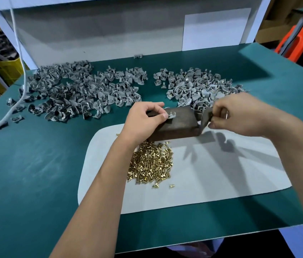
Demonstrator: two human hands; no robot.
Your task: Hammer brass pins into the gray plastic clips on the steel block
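A dark steel block (177, 125) lies on a pale grey mat (202, 174). My left hand (143, 121) rests on the block's left end and pinches a gray plastic clip (171, 115) on its top face. My right hand (240, 114) grips a dark hammer (205, 118), blurred, just off the block's right end. A heap of brass pins (150, 162) lies on the mat in front of the block.
Large piles of gray clips spread across the green table behind the block, to the left (76, 90) and right (199, 86). A white cable (19, 86) hangs down at the left. A white back panel (109, 30) closes the rear.
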